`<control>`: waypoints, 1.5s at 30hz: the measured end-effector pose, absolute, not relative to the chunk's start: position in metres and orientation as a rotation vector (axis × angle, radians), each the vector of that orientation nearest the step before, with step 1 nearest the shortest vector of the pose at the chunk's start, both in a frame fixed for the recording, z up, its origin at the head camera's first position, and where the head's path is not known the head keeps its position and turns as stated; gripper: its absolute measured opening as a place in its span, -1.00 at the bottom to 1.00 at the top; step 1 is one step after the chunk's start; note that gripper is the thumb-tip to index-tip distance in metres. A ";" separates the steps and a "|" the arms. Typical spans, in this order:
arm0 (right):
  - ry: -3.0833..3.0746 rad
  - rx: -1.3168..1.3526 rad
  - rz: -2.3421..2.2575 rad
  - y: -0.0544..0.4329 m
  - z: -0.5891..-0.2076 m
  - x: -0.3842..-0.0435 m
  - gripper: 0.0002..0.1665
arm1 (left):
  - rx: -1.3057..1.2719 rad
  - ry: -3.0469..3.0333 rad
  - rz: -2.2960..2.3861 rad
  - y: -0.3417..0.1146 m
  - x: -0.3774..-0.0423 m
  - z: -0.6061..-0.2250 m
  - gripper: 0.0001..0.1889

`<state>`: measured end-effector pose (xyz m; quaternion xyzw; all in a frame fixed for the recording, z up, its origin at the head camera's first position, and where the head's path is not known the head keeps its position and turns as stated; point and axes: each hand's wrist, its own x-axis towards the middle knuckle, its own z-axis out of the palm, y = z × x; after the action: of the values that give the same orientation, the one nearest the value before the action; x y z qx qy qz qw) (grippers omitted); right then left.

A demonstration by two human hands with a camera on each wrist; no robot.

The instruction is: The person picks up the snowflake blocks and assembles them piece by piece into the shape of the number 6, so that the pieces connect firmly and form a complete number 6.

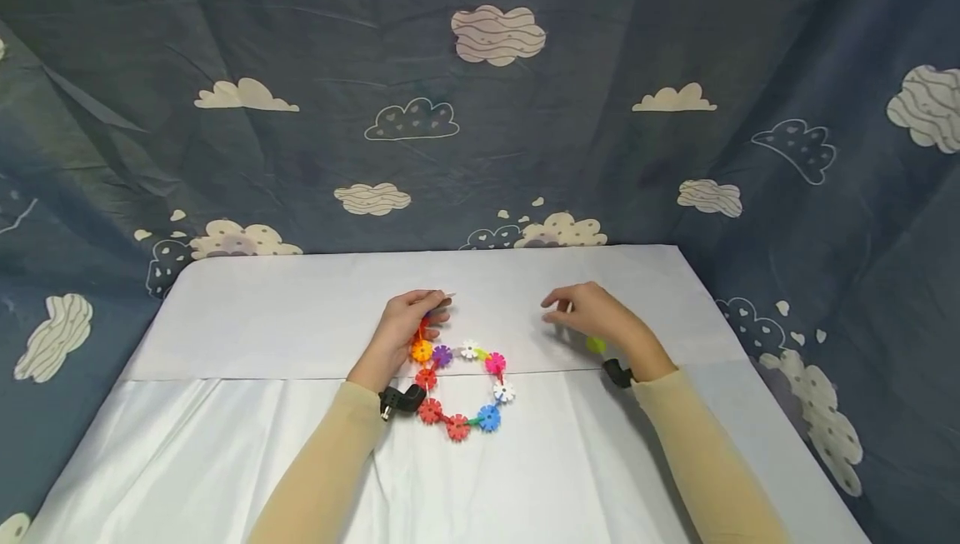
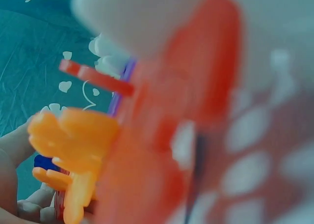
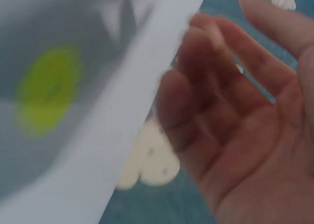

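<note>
My left hand grips the upper end of a chain of interlocking plastic flower discs, in red, orange, purple, white, pink, green and blue. The chain loops round on the white table, and its upper left end rises into the hand. Close to the left wrist camera, an orange disc and a blurred red disc fill the view. A pale sliver shows at the fingertips. To the right, my right hand hovers with loosely bent fingers and nothing between them. Beneath its wrist lies a yellow-green disc, blurred in the right wrist view.
A white cloth covers the table, with a seam running across it. Behind and at both sides hangs a dark blue curtain with cloud prints. Each wrist wears a small black camera.
</note>
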<state>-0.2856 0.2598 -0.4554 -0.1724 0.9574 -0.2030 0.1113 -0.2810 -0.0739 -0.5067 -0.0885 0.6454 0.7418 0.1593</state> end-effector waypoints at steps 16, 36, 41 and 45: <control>2.800 -0.387 -0.686 0.284 -0.488 -0.249 -0.80 | -0.264 1.817 2.145 -0.074 -0.280 -0.507 -0.57; 2.419 -0.406 -1.334 0.149 -0.498 -0.330 -0.47 | -0.239 1.807 2.188 -0.068 -0.279 -0.513 -0.59; 2.400 -0.401 -1.381 0.146 -0.498 -0.331 -0.47 | -0.232 1.801 2.220 -0.068 -0.281 -0.514 -0.58; 2.387 -0.403 -1.388 0.143 -0.497 -0.333 -0.48 | -0.247 1.797 2.228 -0.071 -0.282 -0.513 -0.58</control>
<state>-0.3329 0.1427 -0.4968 -0.1422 0.8423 -0.4897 0.1747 -0.2823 -0.0708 -0.5130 -0.0853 0.6197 0.7686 0.1339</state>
